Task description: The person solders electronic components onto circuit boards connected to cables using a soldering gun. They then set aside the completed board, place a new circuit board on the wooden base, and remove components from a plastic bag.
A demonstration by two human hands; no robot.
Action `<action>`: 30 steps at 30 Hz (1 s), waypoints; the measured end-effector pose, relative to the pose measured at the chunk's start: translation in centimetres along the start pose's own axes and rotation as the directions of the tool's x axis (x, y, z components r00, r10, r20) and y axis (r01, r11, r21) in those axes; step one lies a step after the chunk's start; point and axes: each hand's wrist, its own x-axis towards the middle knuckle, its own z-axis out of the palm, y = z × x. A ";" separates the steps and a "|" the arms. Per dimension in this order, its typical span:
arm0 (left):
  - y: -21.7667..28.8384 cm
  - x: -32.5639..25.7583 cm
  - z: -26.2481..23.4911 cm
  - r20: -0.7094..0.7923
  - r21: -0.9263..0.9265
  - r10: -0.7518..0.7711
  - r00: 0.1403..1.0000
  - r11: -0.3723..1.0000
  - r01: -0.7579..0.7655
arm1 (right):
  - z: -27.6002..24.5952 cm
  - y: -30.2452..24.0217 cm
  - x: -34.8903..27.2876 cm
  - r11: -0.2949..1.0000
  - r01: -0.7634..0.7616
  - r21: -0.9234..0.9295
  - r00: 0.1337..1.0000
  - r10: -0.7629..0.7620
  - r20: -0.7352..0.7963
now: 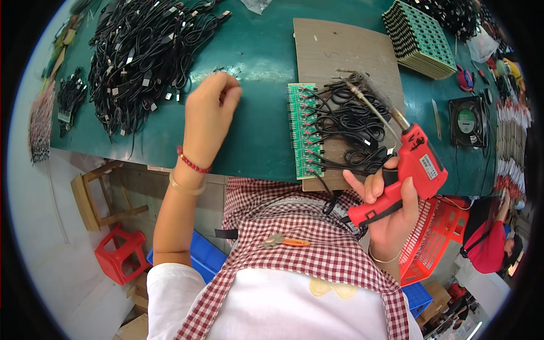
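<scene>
My right hand [395, 215] is wrapped round the handle of a red soldering gun [422, 161], its metal tip pointing up and away over the black cables. My left hand [211, 107] is over the green table, its thumb and fingers pinched together; anything between them is hidden. Just beyond those fingers lie small dark pin-like parts [228, 71]. A strip of green circuit boards [304, 130] lies between my hands, with black cables [354, 122] running off its right side and a row of pins along its left. Part of it rests on a brown cardboard sheet [323, 48].
A large heap of black cables [141, 62] covers the table's far left. Stacked green panels [422, 37] stand at the far right, with a black fan [468, 122] nearer. Below the table are a red stool [119, 255] and a red crate [428, 238]. Another person [493, 241] is at right.
</scene>
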 end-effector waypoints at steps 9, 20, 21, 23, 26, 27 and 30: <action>7.0 -5.1 -0.7 0.504 -0.624 -0.168 0.847 0.607 0.491 | -0.4 -1.0 0.4 0.998 -0.012 -0.055 0.999 0.009 -0.048; 11.6 -8.0 0.6 0.816 -0.542 0.212 0.538 -0.046 0.839 | 2.3 -1.0 -1.8 0.805 0.000 -0.593 0.995 0.061 0.083; 11.7 -8.1 0.5 0.808 -0.557 0.188 0.558 -0.066 0.828 | 1.9 -1.1 -1.9 0.805 0.000 -0.593 0.995 0.061 0.083; 11.9 -8.3 0.6 0.800 -0.572 0.161 0.578 -0.085 0.816 | 1.3 -1.0 -2.1 0.756 0.011 -0.655 0.988 0.092 0.123; 11.7 -8.7 1.2 0.755 -0.650 0.114 0.646 -0.004 0.760 | 1.5 -1.0 -2.0 0.725 0.061 -0.686 0.981 0.085 0.176; 11.8 -8.8 1.3 0.748 -0.659 0.117 0.653 0.018 0.752 | 1.5 -1.0 -2.0 0.725 0.059 -0.686 0.981 0.086 0.176; 11.8 -8.2 0.8 0.791 -0.612 0.114 0.601 0.124 0.781 | 1.7 -0.9 -2.2 0.753 0.048 -0.657 0.989 0.056 0.136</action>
